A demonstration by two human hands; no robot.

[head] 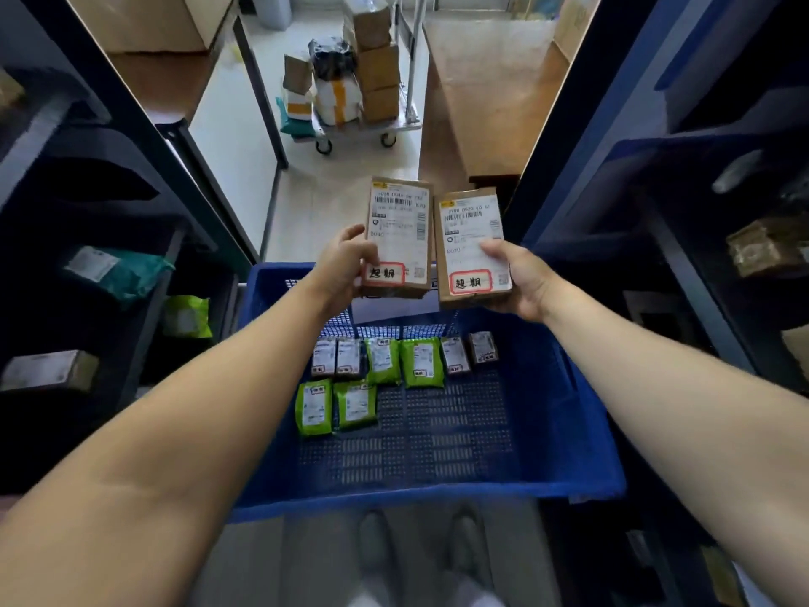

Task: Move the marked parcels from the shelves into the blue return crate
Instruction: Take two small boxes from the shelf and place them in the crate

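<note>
I am looking at two flat brown cardboard parcels, each with a white shipping label and a red-outlined handwritten mark at its lower edge. They are held side by side, nearly touching, above the far end of the blue perforated plastic crate (564, 387).

The left brown parcel (396, 238) stands upright in the left hand (346, 265). The hand grips it at the lower left edge, thumb curled over the label face; the fingers behind it are hidden. The right brown parcel (473, 247) tilts slightly and sits a little lower. The right hand (521, 278) holds it at the lower right corner, thumb pressed on the label, fingers wrapped underneath.

Below them, on the crate floor, lies a row of four small brownish packets (455, 354) with two bright green pouches (422, 361) between them. Two more green pouches lie in front, on the left.

Dark blue metal shelving (613, 168) flanks the crate on both sides. The left shelves carry a teal mailer bag (118, 273). Farther off, a wheeled platform trolley (363, 127) stands on the pale floor, stacked with cardboard boxes.
</note>
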